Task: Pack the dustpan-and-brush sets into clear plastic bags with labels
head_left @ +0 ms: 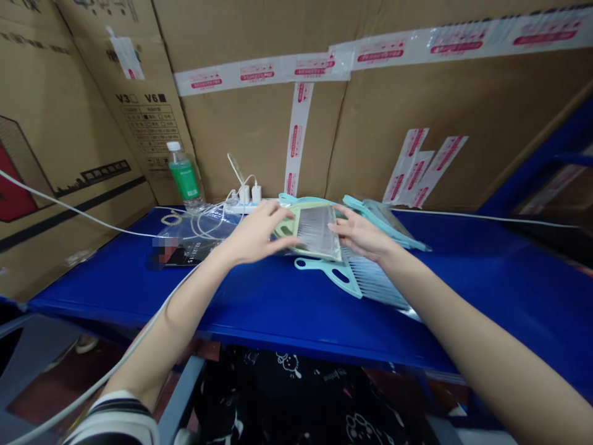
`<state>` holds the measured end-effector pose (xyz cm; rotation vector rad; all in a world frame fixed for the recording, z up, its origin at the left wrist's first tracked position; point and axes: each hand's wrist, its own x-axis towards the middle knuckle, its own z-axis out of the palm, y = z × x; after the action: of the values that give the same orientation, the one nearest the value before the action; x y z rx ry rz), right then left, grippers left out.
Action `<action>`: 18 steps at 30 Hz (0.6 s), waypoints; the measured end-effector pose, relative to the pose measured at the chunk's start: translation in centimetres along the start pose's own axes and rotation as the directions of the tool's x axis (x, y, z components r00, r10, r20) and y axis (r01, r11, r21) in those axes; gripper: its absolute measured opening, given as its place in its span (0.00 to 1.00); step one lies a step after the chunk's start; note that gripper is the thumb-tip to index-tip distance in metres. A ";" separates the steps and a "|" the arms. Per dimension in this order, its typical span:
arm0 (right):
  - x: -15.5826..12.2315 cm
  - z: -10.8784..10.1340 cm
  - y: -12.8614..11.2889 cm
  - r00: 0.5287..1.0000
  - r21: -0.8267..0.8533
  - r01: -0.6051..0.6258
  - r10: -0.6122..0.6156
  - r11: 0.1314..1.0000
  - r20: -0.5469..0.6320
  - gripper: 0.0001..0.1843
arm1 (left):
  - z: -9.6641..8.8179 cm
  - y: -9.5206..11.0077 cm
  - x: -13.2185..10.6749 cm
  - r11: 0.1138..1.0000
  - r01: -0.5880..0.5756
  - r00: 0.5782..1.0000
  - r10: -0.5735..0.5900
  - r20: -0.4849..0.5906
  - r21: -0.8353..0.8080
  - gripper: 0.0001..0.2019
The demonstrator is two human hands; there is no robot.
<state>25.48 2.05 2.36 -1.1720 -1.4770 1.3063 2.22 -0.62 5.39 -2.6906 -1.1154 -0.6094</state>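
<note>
A pale green hand brush [319,232] in clear plastic lies over other brushes near the back of the blue table. My left hand [262,233] is at its handle end, thumb and fingers apart. At the other end, the fingers of my right hand [361,233] close on the edge of the bristle part; part of the grip is hidden. Under it, a light blue hand brush [348,279] with pale bristles points its handle left. Behind my right hand is another light blue packed piece [384,222]; a further light blue edge shows behind the green brush.
A bottle with a green label [184,176] stands at back left. White chargers [250,194] and tangled cables are on a power strip. A black phone-like object [185,253] lies under plastic. Cardboard walls [250,136] close off the back; a cable crosses my left arm.
</note>
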 end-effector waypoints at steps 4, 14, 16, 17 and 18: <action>0.3 -0.6 0.2 0.999 0.000 0.033 -0.033 0.999 0.034 0.32 | 0.9 1.6 0.0 0.965 -0.251 0.965 0.243 0.099 0.076 0.07; -0.3 -2.8 -1.1 0.999 -0.023 -0.001 0.002 1.000 0.044 0.36 | -0.3 2.7 -0.1 0.931 -0.133 0.989 0.100 0.113 0.340 0.14; -0.5 -3.1 -1.4 0.999 -0.007 0.011 -0.011 1.000 0.042 0.36 | -0.9 2.9 -0.2 0.930 -0.087 0.995 0.061 0.083 0.356 0.13; -0.6 -3.2 -1.5 0.999 0.011 0.010 -0.011 1.000 0.033 0.37 | -1.1 2.8 -0.2 0.932 -0.054 0.998 0.036 0.057 0.358 0.13; -0.7 -3.3 -1.6 1.000 0.031 0.009 -0.010 0.999 0.019 0.37 | -1.4 2.6 -0.3 0.934 -0.009 1.000 0.003 0.017 0.356 0.12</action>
<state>28.60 2.10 4.39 -1.1341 -1.4696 1.3330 3.46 -3.10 6.55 -2.3891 -1.1000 -0.3432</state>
